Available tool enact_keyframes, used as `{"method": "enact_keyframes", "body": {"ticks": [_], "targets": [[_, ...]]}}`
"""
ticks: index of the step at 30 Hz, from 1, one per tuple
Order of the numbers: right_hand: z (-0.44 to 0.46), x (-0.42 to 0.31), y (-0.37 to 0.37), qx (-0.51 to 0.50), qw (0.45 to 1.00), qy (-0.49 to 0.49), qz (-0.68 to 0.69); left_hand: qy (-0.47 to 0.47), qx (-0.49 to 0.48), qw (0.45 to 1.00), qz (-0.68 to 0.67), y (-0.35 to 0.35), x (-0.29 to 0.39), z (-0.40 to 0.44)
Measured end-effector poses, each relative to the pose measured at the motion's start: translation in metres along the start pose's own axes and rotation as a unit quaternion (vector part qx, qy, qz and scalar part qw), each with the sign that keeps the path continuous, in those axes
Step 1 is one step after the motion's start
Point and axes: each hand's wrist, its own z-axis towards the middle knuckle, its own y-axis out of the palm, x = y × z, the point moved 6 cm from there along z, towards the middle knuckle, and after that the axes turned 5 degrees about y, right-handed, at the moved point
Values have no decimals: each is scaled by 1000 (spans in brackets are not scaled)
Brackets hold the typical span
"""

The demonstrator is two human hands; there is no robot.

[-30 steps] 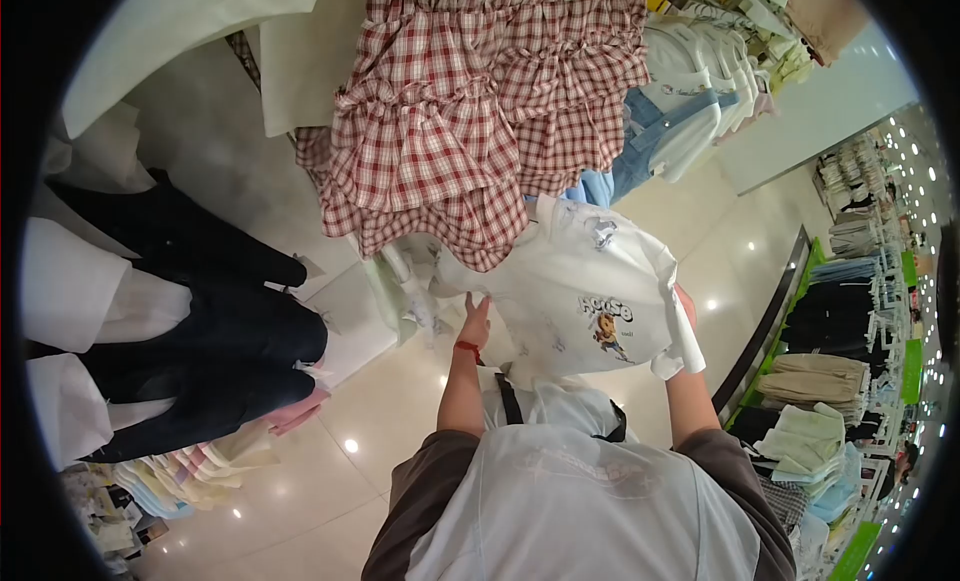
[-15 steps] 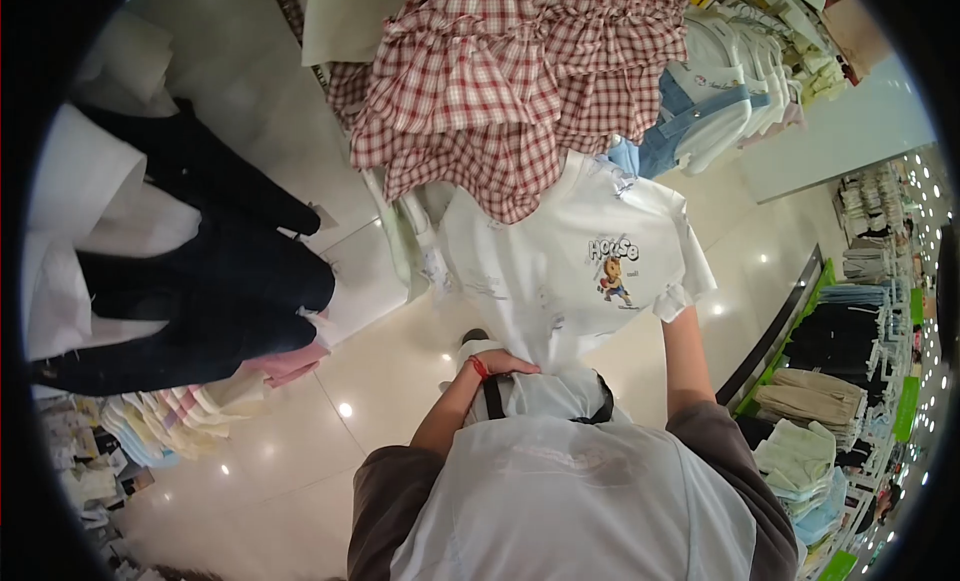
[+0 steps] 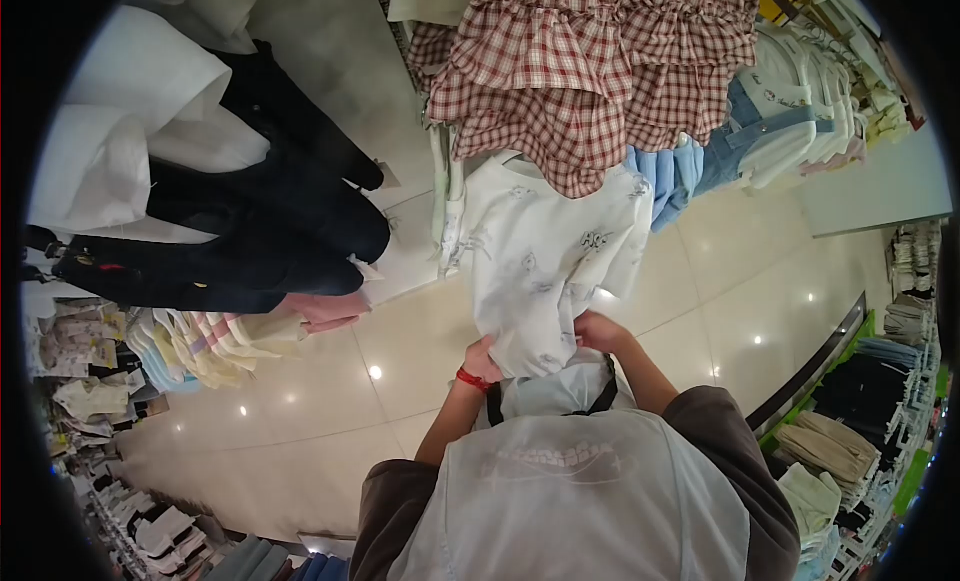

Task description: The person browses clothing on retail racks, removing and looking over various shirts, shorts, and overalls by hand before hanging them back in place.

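Right hand (image 3: 598,331) now nearer left hand (image 3: 481,359), both in curled grips on white shirt (image 3: 535,266), glossy tiled floor (image 3: 320,406) below.

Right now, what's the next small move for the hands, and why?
Probably ease the left hand and right hand slightly apart: the lower part of the white top looks bunched between them, with folds running up its front.

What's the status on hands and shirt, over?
Left hand and right hand at shirt's lower edge. Shirt front creased, print partly folded. Plaid garment overlaps shirt's top.
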Motion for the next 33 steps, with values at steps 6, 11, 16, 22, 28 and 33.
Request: {"method": "enact_keyframes", "body": {"ticks": [6, 11, 16, 22, 28, 33], "targets": [[-3, 13, 1, 7, 974, 13, -225, 49, -15, 997, 53, -10, 11, -12], [-36, 10, -80, 323, 923, -55, -201, 4, 215, 944, 249, -29, 38, -10], [-71, 16, -135, 429, 868, -129, -216, 4, 309, 847, 433, -109, 56, -31], [-88, 18, -136, 472, 855, -150, -154, -178, 180, 780, 572, -106, 34, -38], [-91, 9, -122, 260, 947, -169, 89, -183, 228, 772, 564, -110, 51, -30], [-87, 35, -108, 51, 996, -62, 43, -39, 234, 951, 199, -84, 52, -13]]}}
